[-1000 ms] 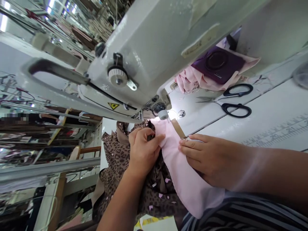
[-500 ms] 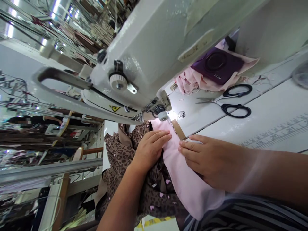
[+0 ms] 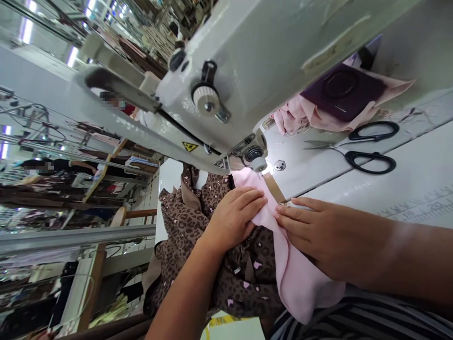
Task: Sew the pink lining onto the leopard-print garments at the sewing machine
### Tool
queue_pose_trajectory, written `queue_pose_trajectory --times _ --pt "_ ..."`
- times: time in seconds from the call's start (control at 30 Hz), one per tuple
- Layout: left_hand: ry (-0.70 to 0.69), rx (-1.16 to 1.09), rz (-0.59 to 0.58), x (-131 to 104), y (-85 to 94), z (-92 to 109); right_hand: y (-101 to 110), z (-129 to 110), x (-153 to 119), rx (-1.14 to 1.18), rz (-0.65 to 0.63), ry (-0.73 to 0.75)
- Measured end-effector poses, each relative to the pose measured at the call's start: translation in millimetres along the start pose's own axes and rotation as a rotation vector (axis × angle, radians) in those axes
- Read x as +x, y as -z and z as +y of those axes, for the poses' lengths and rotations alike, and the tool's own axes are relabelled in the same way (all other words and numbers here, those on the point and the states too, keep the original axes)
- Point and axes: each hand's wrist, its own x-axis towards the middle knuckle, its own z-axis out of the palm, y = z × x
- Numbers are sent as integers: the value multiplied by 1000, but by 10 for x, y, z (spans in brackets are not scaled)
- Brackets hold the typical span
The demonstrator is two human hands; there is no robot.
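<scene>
Pink fabric (image 3: 295, 278) runs from beneath the needle area of a white sewing machine (image 3: 244, 71) down toward my lap. My left hand (image 3: 235, 217) lies on its left side, palm down, fingers flat and pointing right. On the right edge of the pink fabric rest the fingertips of my right hand (image 3: 311, 226), its fingers stretched out beside a tan strip (image 3: 274, 186). Brown leopard-print fabric (image 3: 184, 222) is bunched under and left of my left hand. Neither hand is wrapped round anything; the thumbs are mostly hidden.
Black-handled scissors (image 3: 371, 146) lie open on the white table (image 3: 339, 189), right of the needle. Behind them a dark purple device (image 3: 343, 92) sits on pink scraps (image 3: 292, 115). Other people and racks of garments are in the background at left.
The view has shifted, so the machine and scissors appear farther right. The pink fabric now shows a fold below my fingers. Both hands remain flat on it.
</scene>
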Motion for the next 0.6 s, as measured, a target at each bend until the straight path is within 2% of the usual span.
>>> queue_pose_trajectory --times 0.2,0.37,0.6 --pt "26 -31 -21 -7 -25 35 -1 1 -16 10 -35 16" --pt "6 -38 57 7 -61 33 -16 -8 -23 22 -28 -2" --pt "3 -64 81 -4 -90 -34 13 26 35 22 -66 -8"
